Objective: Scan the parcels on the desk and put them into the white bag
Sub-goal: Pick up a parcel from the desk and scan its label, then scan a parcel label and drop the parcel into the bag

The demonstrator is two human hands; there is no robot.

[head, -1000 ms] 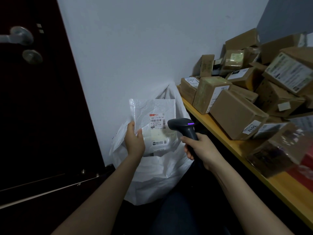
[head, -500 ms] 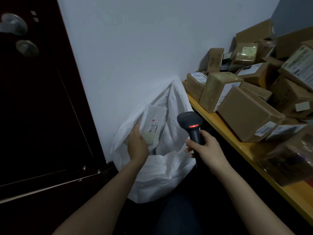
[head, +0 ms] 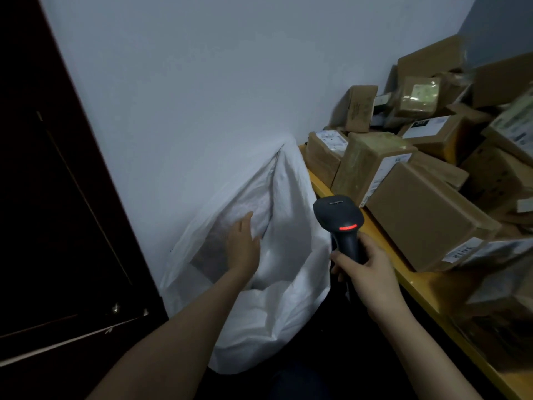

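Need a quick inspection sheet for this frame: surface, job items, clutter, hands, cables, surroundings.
Surface: yellow desk along the right, front edge bare, the rest covered with parcels.
Job's things: white bag standing open on the floor against the wall; a pile of brown cardboard parcels on the desk, several with labels; dark handheld scanner showing a red light.
Clutter: a clear-wrapped package at the near right of the desk, blurred.
Hands: left hand inside the bag's mouth, fingers spread flat, holding nothing visible; right hand gripping the scanner's handle.
Cables: nothing seen.
Surroundings: pale wall behind the bag; dark door at left.
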